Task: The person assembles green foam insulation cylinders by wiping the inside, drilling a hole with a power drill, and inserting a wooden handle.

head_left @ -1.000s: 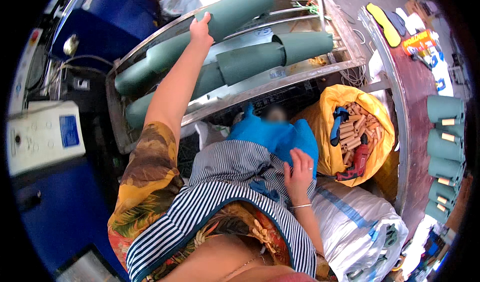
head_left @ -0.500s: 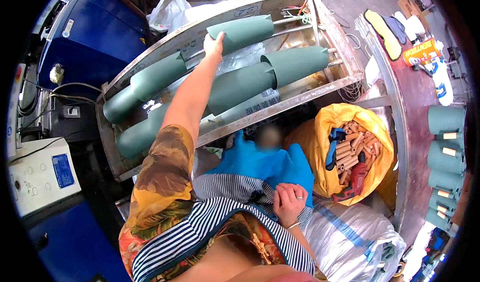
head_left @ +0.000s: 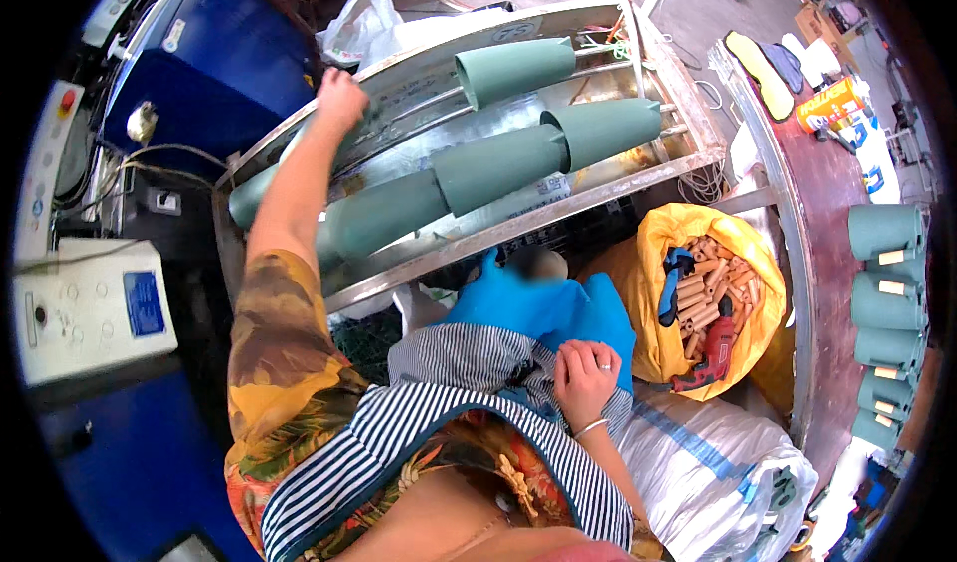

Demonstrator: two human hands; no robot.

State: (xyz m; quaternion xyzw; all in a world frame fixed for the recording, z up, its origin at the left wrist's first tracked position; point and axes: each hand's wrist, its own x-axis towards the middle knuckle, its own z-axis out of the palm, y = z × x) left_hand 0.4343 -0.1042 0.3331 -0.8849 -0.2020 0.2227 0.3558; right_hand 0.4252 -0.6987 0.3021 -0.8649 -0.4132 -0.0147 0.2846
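Note:
My left hand (head_left: 341,101) is out at the far left of a long metal frame (head_left: 558,203), its fingers curled at the upper end of a green tapered sleeve. My forearm hides most of that sleeve. Another green sleeve (head_left: 251,198) lies at the frame's left end. Farther right along the back rods is a separate green sleeve (head_left: 513,71). In the front row, several more overlap end to end, among them a middle sleeve (head_left: 498,168) and a right one (head_left: 610,132). My right hand (head_left: 585,383) rests in my lap on striped cloth, fingers folded, holding nothing visible.
A yellow sack (head_left: 653,238) of short brown tubes stands right of my lap, a red tool (head_left: 710,353) on it. Beyond is a dark red table (head_left: 817,293) with a row of green sleeves (head_left: 885,298). Blue machinery (head_left: 229,74) borders the frame's left. A clear plastic bag (head_left: 688,452) lies nearby.
My left hand has let go of the back right sleeve and moved left to the sleeve at the frame's back left. My right hand stays in my lap.

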